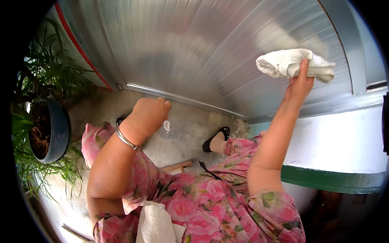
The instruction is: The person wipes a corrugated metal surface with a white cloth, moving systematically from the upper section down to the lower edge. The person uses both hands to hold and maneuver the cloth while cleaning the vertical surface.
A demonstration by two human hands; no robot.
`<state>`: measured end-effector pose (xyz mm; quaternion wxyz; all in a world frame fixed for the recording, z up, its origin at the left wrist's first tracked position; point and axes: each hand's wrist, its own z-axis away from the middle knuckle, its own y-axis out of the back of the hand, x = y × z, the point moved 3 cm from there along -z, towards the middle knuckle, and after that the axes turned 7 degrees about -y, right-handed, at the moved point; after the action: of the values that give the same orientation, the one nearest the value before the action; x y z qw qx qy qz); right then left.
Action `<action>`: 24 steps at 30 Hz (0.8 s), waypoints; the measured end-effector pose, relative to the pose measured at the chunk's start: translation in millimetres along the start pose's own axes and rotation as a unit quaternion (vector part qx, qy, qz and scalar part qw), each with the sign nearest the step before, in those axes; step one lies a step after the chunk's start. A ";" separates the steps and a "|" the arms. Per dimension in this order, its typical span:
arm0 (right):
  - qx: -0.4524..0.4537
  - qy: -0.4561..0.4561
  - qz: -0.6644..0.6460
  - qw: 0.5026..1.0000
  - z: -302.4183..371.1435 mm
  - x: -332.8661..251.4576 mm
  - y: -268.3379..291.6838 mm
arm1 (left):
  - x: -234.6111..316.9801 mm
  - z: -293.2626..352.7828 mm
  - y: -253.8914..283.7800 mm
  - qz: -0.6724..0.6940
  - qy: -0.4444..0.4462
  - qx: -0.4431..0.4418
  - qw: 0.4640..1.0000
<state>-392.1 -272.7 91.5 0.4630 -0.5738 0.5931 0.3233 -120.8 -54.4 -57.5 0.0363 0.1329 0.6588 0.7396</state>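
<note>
A folded white cloth (283,62) is gripped in my right hand (300,85), the thumb lying across it. The cloth is up against or just in front of a ribbed, shiny metal panel (194,48); I cannot tell whether they touch. My left hand (150,115), with a silver bangle (126,139) on its wrist, hangs curled into a fist over the floor, low beside the panel. The inside of that fist is hidden. A second white cloth (154,224) rests on my pink flowered clothing near the lower edge.
On the left stands a blue-grey pot (60,131) of soil among long-leaved green plants (44,69). A metal frame (350,44) edges the panel on the right, above a white wall (336,139) with a green band (332,180). A wooden bar (177,166) shows below me.
</note>
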 end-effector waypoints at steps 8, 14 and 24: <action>0.085 -0.272 0.029 0.958 77.3 190.1 63.2 | 3.8 -0.3 2.5 0.012 -0.011 -0.005 1.000; 0.061 -0.478 0.009 0.876 124.1 330.2 111.6 | 7.5 -6.7 3.8 -0.013 -0.015 -0.025 0.999; 0.114 -0.651 -0.058 0.748 167.8 428.6 107.2 | 14.4 -6.0 9.9 -0.008 -0.033 -0.028 0.999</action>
<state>-429.9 -268.4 -379.6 0.8165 -0.2004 0.1458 0.5214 -135.0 -58.2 -46.1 0.0681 0.1506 0.6373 0.7527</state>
